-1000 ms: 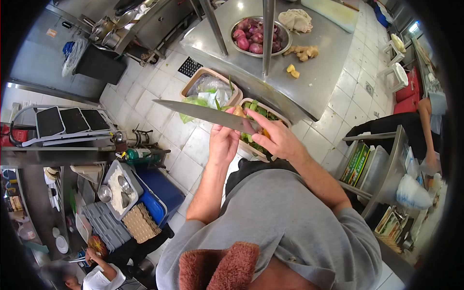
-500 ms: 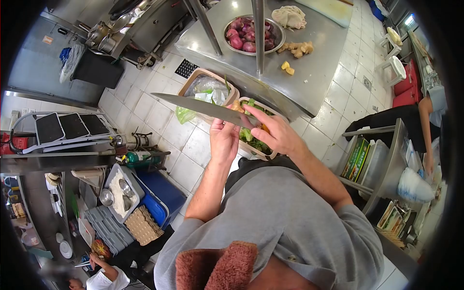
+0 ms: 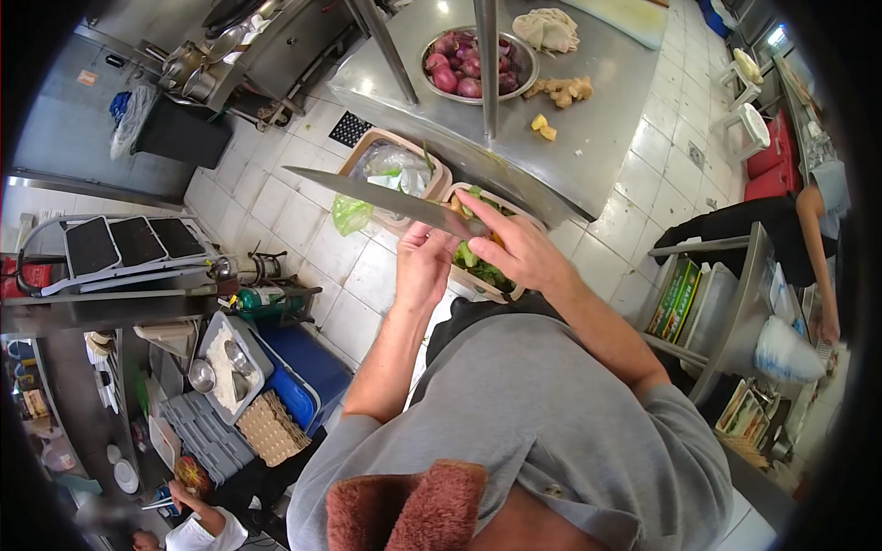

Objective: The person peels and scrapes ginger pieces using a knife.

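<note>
My right hand is closed on a large kitchen knife, index finger stretched along the blade near the handle, the blade pointing left. My left hand is closed in a pinch just below the blade, on what looks like a piece of ginger; the blade hides most of it. Beneath my hands stands a bin with green trimmings. Beside it is another bin holding plastic bags and scraps. On the steel table lie a ginger root and cut yellow ginger pieces.
A steel bowl of red onions and a crumpled cloth are on the table. Table posts rise ahead. A step ladder is at left. Co-workers' arms show at right and lower left.
The knife and both hands have moved only slightly. Less of the ginger piece shows above the blade now. The whole view has shifted a little.
</note>
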### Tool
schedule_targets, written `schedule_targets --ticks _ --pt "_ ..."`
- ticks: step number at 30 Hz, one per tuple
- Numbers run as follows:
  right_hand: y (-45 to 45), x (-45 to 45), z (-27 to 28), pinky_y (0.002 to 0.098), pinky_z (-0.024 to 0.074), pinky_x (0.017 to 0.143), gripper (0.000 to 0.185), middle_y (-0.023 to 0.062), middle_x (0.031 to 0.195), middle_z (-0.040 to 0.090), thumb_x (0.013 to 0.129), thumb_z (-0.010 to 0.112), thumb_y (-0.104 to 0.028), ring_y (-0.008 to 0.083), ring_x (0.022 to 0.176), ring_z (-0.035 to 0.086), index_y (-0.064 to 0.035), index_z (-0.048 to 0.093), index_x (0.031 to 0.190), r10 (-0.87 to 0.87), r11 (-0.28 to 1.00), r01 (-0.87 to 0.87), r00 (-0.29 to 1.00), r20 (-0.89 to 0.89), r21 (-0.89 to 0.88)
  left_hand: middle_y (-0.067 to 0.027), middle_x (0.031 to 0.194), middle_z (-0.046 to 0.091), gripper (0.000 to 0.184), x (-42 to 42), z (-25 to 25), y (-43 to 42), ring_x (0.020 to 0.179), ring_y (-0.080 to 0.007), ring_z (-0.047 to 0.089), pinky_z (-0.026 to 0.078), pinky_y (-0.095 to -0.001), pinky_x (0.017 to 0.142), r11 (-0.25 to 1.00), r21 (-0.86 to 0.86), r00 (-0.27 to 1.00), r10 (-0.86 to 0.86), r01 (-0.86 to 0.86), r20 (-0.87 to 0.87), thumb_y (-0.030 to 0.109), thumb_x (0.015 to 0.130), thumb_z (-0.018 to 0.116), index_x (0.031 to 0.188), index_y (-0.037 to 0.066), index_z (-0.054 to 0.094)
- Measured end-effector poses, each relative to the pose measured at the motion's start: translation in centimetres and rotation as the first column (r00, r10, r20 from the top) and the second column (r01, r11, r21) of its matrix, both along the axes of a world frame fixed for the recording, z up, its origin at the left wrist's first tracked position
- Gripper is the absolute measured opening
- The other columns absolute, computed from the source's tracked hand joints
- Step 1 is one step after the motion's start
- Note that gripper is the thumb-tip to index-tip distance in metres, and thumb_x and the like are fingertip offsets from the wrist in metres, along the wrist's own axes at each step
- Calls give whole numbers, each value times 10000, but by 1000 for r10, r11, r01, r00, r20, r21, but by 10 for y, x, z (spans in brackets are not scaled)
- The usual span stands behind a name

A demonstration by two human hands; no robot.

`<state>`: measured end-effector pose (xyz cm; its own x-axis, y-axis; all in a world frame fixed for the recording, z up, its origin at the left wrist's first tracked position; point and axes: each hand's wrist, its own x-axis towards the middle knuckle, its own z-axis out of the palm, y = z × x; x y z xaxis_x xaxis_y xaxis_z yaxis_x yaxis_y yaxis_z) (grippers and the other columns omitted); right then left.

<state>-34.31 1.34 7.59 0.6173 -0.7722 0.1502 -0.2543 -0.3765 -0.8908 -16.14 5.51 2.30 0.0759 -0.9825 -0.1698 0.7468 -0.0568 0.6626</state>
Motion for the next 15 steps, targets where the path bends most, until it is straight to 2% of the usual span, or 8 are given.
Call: schedule_targets --ticks 2,4,6,8,10,13,14,15 --pt "-1 1 1 395 419 621 654 153 700 581 905 559 -319 319 613 532 -94 354 1484 -5 999 6 1000 -29 39 -106 1100 656 192 -3 2 2 1014 -197 640 514 -344 946 1000 -8 1000 -22 22 8 -29 931 551 1112 -28 615" --pt "-1 1 -1 401 360 545 622 155 594 502 940 568 -341 301 518 477 -50 372 1454 -4 1000 3 1000 22 17 -106 1095 657 184 -2 2 1 1010 -196 642 519 -340 938 999 -9 999 -34 34 13 -34 929 551 1100 -24 621" --pt "-1 2 2 404 367 549 585 160 600 510 940 570 -342 307 526 487 -39 401 1411 -20 999 20 1000 3 25 -106 1090 659 178 -2 -1 1 1006 -195 643 523 -336 930 999 -16 999 -45 45 17 -38 928 550 1087 -20 626" --pt "-3 6 4 407 375 552 550 165 607 518 940 572 -342 313 535 496 -27 431 1369 -33 999 33 999 -14 25 -109 1077 663 157 0 -7 1 996 -191 647 533 -328 916 998 60 1000 -25 24 18 -41 925 560 1062 -23 633" --pt "-6 9 -5 390 426 635 459 145 703 574 940 541 -352 306 636 555 -58 459 1283 -46 995 47 999 -11 89 -106 1063 666 155 -1 -14 2 986 -185 649 536 -324 913 999 36 1000 -31 31 6 -45 922 564 1057 -22 637" --pt "-10 14 -18 406 438 661 416 158 730 588 960 518 -353 330 667 575 -47 455 1235 -39 993 38 999 3 113 -103 1042 671 155 -2 -18 2 972 -179 652 541 -321 914 998 46 999 -42 42 8 -43 918 578 1057 -20 641" --pt "-10 16 -32 406 438 661 416 158 730 588 960 518 -353 330 667 575 -47 455 1235 -36 992 36 999 0 118 -102 1034 672 158 -3 -18 7 968 -179 654 541 -322 918 995 84 999 -48 46 21 -38 917 586 1063 -19 642" --pt "-13 19 -48 400 424 610 397 154 728 579 968 513 -350 297 629 559 -38 476 1210 -83 996 80 993 89 38 -102 1034 672 158 -5 -20 13 968 -179 654 541 -322 918 995 91 999 -45 43 17 -38 917 586 1063 -19 642"
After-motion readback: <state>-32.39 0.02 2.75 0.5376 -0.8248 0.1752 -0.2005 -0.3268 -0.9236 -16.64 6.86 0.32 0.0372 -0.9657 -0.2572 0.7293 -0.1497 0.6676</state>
